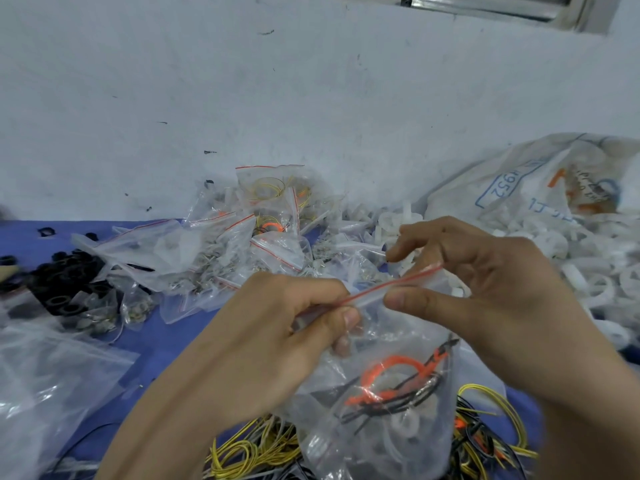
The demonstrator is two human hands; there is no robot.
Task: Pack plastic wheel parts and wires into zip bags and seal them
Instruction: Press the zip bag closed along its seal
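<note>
Head view, sealing step. The zip bag (381, 393) hangs between both hands, lifted off the blue table cover (166, 337), mouth upward. Inside it are orange and black wires (391, 382) and, lower down, what looks like a white wheel part (405, 424); motion blur hides the detail.

The red-lined zip strip (394, 283) runs stretched, rising from left to right. The left hand (277, 327) pinches its left end between thumb and curled forefinger. The right hand (485, 282) has its thumb against the near side of the strip and its fingers curled behind the far end, so both hands are clamped on the bag's top edge. I cannot tell whether any of the strip is already pressed closed.

Judgement on doing it well:
- Hold the left end fixed as anchor and keep the strip taut and straight.
- Run the right thumb and forefinger along the strip with firm, even pressure to the far corner.
- Check that no wire end sticks up into the track; the wires sit low in the bag, so this risk looks small.
- Push out spare air before the last stretch closes.

Surroundings: loose yellow wires (249, 452) lie on the cover just below the bag. Behind the hands a pile of filled bags (263, 230) rests against the wall. To the right, loose white wheel parts (588, 271) spill from a large printed sack (540, 181). Black parts (65, 282) sit at far left, with empty bags (52, 382) nearer.
</note>
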